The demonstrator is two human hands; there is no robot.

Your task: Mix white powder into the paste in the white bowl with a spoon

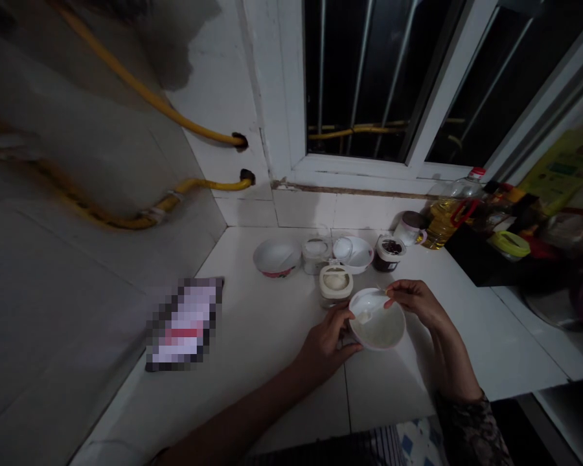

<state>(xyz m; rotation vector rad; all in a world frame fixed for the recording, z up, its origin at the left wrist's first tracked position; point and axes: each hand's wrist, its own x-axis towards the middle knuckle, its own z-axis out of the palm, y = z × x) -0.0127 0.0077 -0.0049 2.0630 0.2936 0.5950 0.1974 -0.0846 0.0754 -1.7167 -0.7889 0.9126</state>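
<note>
Left hand [327,341] gripping white bowl [381,334] at left side; right hand [414,303] pinching white spoon [368,304], long axis running rightward above bowl.

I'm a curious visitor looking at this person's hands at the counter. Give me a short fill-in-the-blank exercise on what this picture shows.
The left hand holds a white bowl while the right hand pinches a white ____ over it. The hoses on the wall are ____. The window has metal ____ behind its glass.

Missing words: spoon; yellow; bars.
</note>
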